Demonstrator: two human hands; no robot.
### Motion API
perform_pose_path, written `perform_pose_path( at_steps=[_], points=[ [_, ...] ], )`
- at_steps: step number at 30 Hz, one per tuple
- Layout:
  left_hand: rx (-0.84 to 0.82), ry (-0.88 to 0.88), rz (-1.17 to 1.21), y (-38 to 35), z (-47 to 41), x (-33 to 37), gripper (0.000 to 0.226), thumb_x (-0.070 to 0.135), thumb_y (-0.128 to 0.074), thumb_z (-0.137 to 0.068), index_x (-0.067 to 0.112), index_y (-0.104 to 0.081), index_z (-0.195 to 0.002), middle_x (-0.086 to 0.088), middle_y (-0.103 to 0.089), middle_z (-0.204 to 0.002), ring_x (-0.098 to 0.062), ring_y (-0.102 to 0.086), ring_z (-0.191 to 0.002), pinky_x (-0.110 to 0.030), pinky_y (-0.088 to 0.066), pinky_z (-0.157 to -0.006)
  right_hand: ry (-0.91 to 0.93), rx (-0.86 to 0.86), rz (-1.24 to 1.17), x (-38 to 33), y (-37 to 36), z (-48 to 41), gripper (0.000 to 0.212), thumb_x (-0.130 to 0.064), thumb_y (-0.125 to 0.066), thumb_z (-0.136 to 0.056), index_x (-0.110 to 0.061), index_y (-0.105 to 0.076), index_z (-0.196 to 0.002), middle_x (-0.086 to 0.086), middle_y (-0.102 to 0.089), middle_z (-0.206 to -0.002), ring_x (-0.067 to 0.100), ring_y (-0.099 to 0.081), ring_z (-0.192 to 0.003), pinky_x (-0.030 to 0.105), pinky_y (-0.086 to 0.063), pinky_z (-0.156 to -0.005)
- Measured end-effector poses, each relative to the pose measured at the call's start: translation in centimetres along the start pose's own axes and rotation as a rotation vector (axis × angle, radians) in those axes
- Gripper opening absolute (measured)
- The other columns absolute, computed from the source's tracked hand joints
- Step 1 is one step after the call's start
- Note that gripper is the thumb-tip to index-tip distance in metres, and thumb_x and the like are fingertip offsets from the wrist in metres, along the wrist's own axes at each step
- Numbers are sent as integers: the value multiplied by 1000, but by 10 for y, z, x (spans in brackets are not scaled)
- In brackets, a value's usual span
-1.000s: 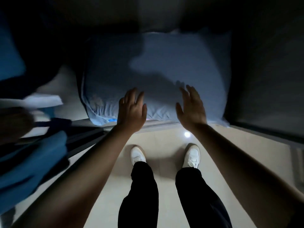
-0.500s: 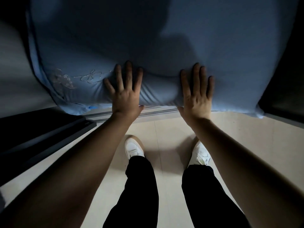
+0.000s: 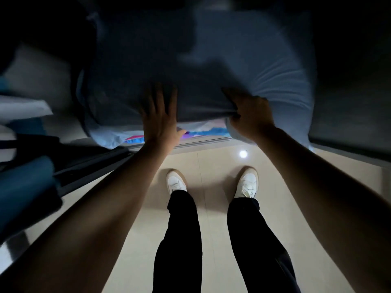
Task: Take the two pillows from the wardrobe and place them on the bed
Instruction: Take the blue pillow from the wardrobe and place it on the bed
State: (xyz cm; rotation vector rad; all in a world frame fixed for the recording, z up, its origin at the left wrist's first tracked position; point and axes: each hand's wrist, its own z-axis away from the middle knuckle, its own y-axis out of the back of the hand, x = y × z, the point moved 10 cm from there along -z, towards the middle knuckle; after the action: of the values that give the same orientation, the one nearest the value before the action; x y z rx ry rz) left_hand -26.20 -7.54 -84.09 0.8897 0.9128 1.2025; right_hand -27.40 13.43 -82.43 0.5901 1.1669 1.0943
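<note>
A large blue pillow (image 3: 211,66) fills the dark wardrobe opening in front of me. My left hand (image 3: 160,117) lies flat against its lower front edge, fingers spread and pointing up. My right hand (image 3: 249,113) is closed on a bunch of the pillow's fabric at the lower right, and the cloth wrinkles around the fist. The front edge is raised, and something colourful, pink and blue (image 3: 203,132), shows underneath; I cannot tell if it is a second pillow.
Folded blue and white fabrics (image 3: 23,187) are stacked on shelves at the left. The wardrobe's sliding-door track (image 3: 201,142) runs along the pale tiled floor (image 3: 211,176). My white shoes stand close to it. A dark wardrobe wall (image 3: 349,81) bounds the right side.
Both hands reached the pillow and pressed flat on it. Now the right hand has clenched the fabric and the pillow's front edge has lifted, showing colourful cloth below.
</note>
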Motion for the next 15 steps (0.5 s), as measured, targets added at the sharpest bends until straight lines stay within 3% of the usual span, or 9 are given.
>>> perform_pose_path(
  at_steps=[3,5,10,15],
  points=[
    [24,-45,3,49,11,5,83,16,-56,-81,18,-15,-153,-22,-28,-155,-45,-31,-138,-68,-22,-110,-19,-20,-15,-7,33,17,69,-19,-62,-79,-25,-46,-146,12,-56,-140,40,-58,-116,42,-45,-92],
    [64,-94,56,85,19,9,70,5,-44,-82,17,-29,-150,-17,-39,-151,-41,-40,-133,-62,-25,-111,-60,-26,-2,-12,48,36,68,-22,-62,-83,-25,-42,-148,10,-55,-141,41,-60,-113,42,-46,-90],
    [130,-294,104,165,51,35,57,11,-26,-84,16,-48,-136,-9,-55,-138,-32,-50,-124,-49,-41,-99,-204,-11,-8,-16,89,98,69,-27,-60,-87,-30,-35,-151,16,-62,-132,45,-63,-105,46,-52,-83],
    [74,-434,31,212,116,65,52,6,-48,-84,21,-50,-134,-5,-61,-130,-29,-50,-123,-48,-38,-101,-326,-62,-67,-20,116,193,67,-34,-59,-89,-29,-35,-151,19,-64,-127,44,-61,-106,44,-49,-81]
  ],
)
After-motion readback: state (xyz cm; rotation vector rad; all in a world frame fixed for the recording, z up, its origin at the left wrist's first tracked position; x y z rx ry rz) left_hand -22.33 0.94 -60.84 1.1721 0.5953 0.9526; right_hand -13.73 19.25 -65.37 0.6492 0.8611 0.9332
